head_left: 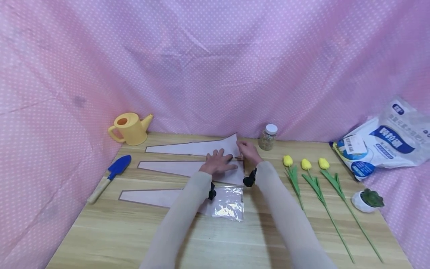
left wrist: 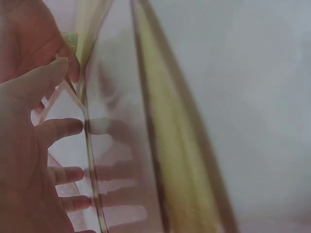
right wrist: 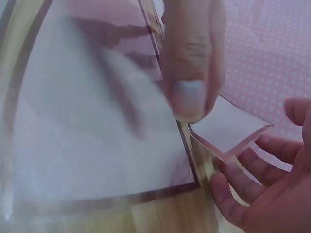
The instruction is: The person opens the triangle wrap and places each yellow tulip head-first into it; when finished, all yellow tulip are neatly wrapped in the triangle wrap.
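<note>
Three long tapered pale flower sleeves with dark borders lie side by side: a far flower sleeve (head_left: 188,148), a middle flower sleeve (head_left: 168,167) and a near flower sleeve (head_left: 147,197). With fingers spread, my left hand (head_left: 219,164) rests across the far and middle sleeves; its thumb (right wrist: 190,99) shows in the right wrist view. My right hand (head_left: 249,151) is at the wide end of the far sleeve, whose corner is raised. In the right wrist view, curled fingers (right wrist: 248,177) hold that sleeve's lifted edge (right wrist: 233,131) from below.
Shiny clear plastic (head_left: 228,203) covers the near sleeve's wide end. A yellow watering can (head_left: 132,129) and blue trowel (head_left: 119,164) are at left. A lidded jar (head_left: 268,138), three yellow tulips (head_left: 306,164), a potted succulent (head_left: 366,200) and a large bag (head_left: 383,140) are at right.
</note>
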`<state>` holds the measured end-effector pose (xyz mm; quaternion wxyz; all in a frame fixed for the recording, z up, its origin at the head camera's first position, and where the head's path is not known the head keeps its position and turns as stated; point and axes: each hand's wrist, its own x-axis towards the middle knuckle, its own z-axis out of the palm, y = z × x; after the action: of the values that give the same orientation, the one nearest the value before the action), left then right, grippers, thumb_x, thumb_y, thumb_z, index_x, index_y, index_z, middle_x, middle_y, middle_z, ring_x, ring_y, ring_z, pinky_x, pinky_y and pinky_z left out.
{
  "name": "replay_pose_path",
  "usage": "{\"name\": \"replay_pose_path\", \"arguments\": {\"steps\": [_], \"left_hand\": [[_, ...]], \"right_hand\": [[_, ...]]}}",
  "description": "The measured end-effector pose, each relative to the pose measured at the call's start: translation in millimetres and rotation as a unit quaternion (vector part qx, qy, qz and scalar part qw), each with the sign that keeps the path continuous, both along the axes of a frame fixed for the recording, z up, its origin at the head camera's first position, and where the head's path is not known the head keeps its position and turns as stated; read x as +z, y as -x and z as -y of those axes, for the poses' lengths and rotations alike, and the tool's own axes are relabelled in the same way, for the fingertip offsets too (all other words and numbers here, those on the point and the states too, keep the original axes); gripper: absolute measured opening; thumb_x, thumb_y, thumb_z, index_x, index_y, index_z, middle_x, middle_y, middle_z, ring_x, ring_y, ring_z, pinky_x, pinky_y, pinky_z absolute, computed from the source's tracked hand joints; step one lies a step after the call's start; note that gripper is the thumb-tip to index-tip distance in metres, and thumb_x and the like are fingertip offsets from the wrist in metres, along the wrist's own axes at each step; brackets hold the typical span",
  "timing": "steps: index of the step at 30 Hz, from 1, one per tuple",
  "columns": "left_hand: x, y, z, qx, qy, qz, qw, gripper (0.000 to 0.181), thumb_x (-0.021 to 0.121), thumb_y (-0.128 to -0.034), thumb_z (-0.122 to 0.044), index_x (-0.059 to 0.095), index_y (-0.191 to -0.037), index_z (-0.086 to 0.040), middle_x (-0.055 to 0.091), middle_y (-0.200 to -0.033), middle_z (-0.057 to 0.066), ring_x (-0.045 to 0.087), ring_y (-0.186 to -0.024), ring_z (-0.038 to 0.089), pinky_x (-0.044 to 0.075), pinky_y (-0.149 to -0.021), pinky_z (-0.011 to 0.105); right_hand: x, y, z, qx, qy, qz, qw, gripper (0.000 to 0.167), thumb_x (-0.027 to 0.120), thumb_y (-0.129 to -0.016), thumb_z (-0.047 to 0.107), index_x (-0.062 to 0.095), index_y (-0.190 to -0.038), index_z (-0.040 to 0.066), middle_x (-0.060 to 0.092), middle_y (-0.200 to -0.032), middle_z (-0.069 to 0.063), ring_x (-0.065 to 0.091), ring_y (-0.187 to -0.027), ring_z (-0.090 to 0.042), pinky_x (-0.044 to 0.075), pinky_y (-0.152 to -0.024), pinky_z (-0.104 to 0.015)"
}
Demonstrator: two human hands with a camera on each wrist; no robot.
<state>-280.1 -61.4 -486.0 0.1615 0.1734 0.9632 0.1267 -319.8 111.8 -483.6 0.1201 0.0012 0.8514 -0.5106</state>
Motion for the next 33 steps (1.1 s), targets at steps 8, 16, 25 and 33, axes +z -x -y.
{"name": "replay_pose_path", "arguments": {"steps": [8,16,25,33], "left_hand": [[0.6,10.6,-8.2,0.058,-0.094,-0.043,0.993,0.046,0.053,-0.0979,-0.034,0.057,-0.14,-0.014,0.039,-0.154,0.017,0.037,-0.138,0.038,0.035,-0.112,0.056],[2.5,19.3,-26.4,0.2,-0.354,-0.06,0.9117,0.039,0.051,-0.0902,-0.003,0.061,-0.127,0.003,0.063,-0.124,0.022,0.059,-0.118,0.034,0.051,-0.102,0.043],[-0.6,19.8,-36.8,0.271,-0.411,-0.041,0.8695,0.028,0.056,-0.092,-0.009,0.063,-0.118,-0.001,0.066,-0.105,0.016,0.059,-0.089,0.021,0.046,-0.072,0.024],[-3.8,17.0,-33.9,0.292,-0.408,-0.031,0.8644,0.032,0.064,-0.0904,-0.022,0.064,-0.114,-0.001,0.069,-0.101,0.015,0.059,-0.08,0.018,0.045,-0.065,0.022]], "right_hand": [[0.8,-0.5,2.0,-0.019,0.062,0.011,0.9978,0.043,0.036,-0.107,0.042,0.043,-0.075,0.014,0.041,-0.061,0.005,0.038,-0.057,-0.012,0.036,-0.059,-0.027],[4.8,0.0,5.6,-0.043,0.068,0.016,0.9966,0.046,0.036,-0.107,0.045,0.055,-0.1,0.004,0.044,-0.073,0.002,0.041,-0.064,-0.012,0.042,-0.064,-0.026],[7.7,-4.1,10.4,-0.034,0.084,0.038,0.9952,0.058,0.033,-0.108,0.043,0.047,-0.142,-0.002,0.057,-0.135,-0.027,0.063,-0.102,-0.024,0.057,-0.087,-0.035],[3.9,-5.7,13.5,-0.022,0.137,0.062,0.9883,0.054,0.031,-0.109,0.04,0.048,-0.137,-0.002,0.065,-0.113,-0.018,0.062,-0.065,-0.011,0.053,-0.06,-0.023]]}}
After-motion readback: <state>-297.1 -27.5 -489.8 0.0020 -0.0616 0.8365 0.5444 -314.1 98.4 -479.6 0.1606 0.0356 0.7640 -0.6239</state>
